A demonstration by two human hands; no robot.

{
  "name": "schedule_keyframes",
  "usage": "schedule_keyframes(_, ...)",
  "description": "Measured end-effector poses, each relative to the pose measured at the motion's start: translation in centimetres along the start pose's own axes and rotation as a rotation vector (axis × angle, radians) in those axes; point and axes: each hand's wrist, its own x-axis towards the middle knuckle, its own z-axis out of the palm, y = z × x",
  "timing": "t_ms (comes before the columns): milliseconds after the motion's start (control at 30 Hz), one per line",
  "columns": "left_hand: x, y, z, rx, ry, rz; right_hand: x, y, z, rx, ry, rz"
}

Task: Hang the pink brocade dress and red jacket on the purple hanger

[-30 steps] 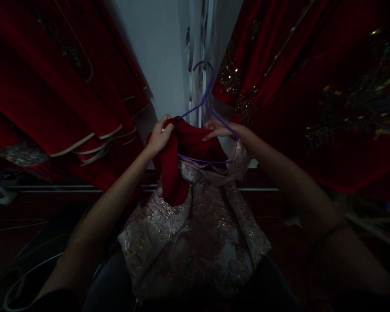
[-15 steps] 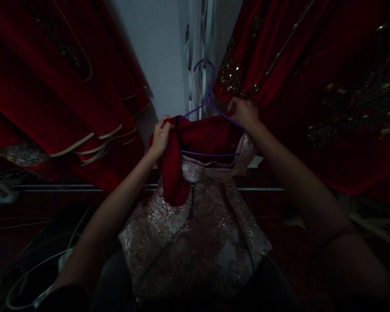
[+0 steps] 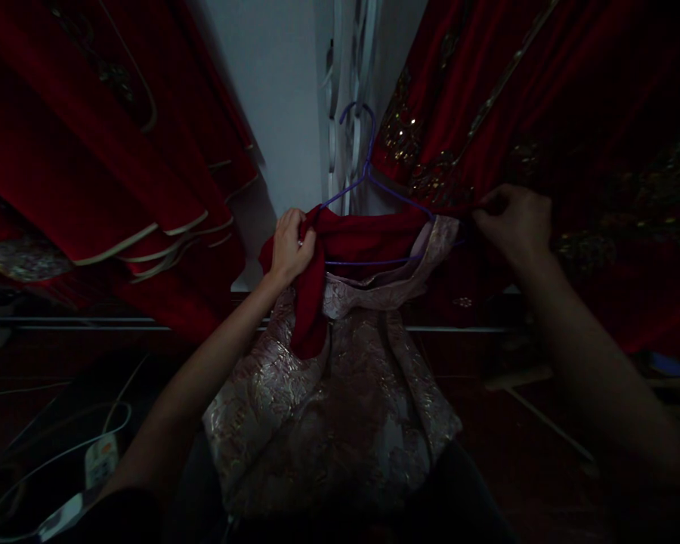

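One purple hanger [image 3: 367, 169]; one brocade dress [image 3: 351, 400] hung on it; one red garment [image 3: 368, 235] spread across. Two hands: left hand [image 3: 291, 248], fingers gripping garment near hanger's left end; right hand [image 3: 515, 223], fingers pinching garment's edge beyond right end.

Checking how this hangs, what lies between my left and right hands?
In the head view: red cloth, the purple hanger and the pale garment's shoulder strap.
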Motion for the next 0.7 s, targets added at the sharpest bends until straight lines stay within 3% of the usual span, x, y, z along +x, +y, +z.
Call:
schedule_keyframes(133, -0.3, 0.0, -0.3, 0.021, -0.008, -0.022, -2.7, -0.7, -1.2, 0.022, 0.116, 0.04)
schedule_keyframes(267, -0.7, 0.4, -0.4, 0.053, 0.008, -0.059, -5.6, -2.5, -0.5, 0.28, 0.176, 0.108)
schedule_keyframes(400, -1.1, 0.9, 0.3, 0.081, 0.048, -0.083, -7.1, -5.1, 2.2, 0.582, -0.007, 0.21)
schedule_keyframes(567, -1.6, 1.3, 0.8, 0.094, 0.061, -0.117, -7.1, -10.4, 5.4, 0.812, 0.034, 0.254)
schedule_keyframes(700, -1.5, 1.1, 0.4, 0.125, 0.064, -0.13, -9.1, -15.5, 6.2, 0.959, -0.162, 0.035)
